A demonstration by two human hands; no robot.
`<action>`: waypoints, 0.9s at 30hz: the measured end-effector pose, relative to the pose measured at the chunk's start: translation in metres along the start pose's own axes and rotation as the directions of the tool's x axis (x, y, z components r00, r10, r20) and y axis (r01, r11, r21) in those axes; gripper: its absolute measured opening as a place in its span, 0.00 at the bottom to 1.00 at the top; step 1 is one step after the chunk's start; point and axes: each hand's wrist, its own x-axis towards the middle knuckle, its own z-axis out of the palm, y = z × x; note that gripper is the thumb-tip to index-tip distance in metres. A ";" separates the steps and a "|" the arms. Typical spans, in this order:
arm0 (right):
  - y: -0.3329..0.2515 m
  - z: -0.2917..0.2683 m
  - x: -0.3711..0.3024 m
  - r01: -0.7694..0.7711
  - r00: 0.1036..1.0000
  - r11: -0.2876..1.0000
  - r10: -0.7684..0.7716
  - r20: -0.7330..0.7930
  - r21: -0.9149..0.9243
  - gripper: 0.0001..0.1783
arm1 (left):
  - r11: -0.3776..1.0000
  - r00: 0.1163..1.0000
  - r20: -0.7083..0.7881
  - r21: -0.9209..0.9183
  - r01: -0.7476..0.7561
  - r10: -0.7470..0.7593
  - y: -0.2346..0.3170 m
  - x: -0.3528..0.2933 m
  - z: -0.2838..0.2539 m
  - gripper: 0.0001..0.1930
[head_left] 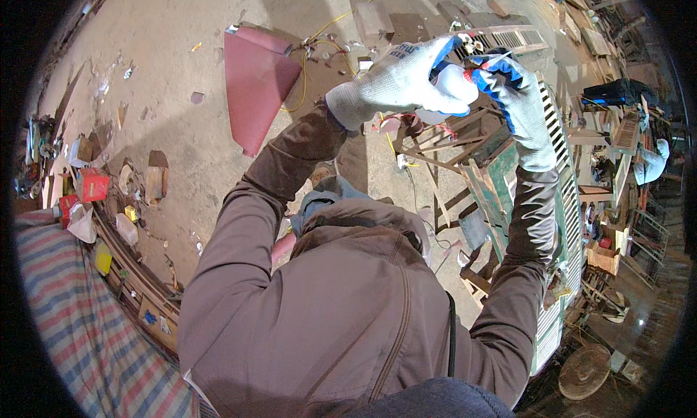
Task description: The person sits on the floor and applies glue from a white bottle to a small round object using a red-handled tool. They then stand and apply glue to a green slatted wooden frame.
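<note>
Both my hands wear white knit gloves with blue palms, raised in front of me. My left hand point(388, 84) is wrapped round a small white plastic bottle point(456, 85). At the bottle's red cap point(470, 75), the fingers of my right hand point(519, 102) are pinched together; whether the cap is loose from the bottle I cannot tell. Just beyond both hands lies a slatted panel end point(508, 38), its near part partly covered by the gloves.
A dark red sheet point(254, 80) lies folded on the dusty floor. To the right runs a long louvered shutter point(568, 222), with broken wooden frames point(454, 145) beside it. Striped tarpaulin point(87, 309) and a red box point(92, 185) are at left. Yellow cable point(301, 91) trails across the floor.
</note>
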 end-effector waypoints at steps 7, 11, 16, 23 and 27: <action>0.003 0.001 -0.004 0.040 0.995 0.994 -0.049 -0.090 -0.101 0.06 | 0.998 0.992 -0.129 0.061 0.012 -0.004 0.001 0.005 0.019 0.57; 0.019 0.013 -0.007 0.041 0.981 0.995 -0.057 -0.188 -0.093 0.08 | 0.986 0.959 -0.280 0.166 -0.006 0.053 -0.015 0.004 0.033 0.56; 0.018 0.019 -0.017 -0.029 0.953 1.000 0.031 -0.303 0.010 0.05 | 0.897 0.939 -0.292 0.441 -0.037 0.183 -0.011 0.006 0.036 0.55; 0.000 -0.002 -0.010 0.001 0.993 0.987 -0.020 -0.114 -0.158 0.05 | 0.996 0.983 -0.159 0.027 -0.089 0.092 -0.017 0.008 0.031 0.55; -0.004 -0.005 -0.012 0.030 0.986 0.974 -0.065 -0.151 -0.223 0.04 | 0.954 0.983 -0.153 0.295 -0.052 0.101 0.004 0.014 0.028 0.56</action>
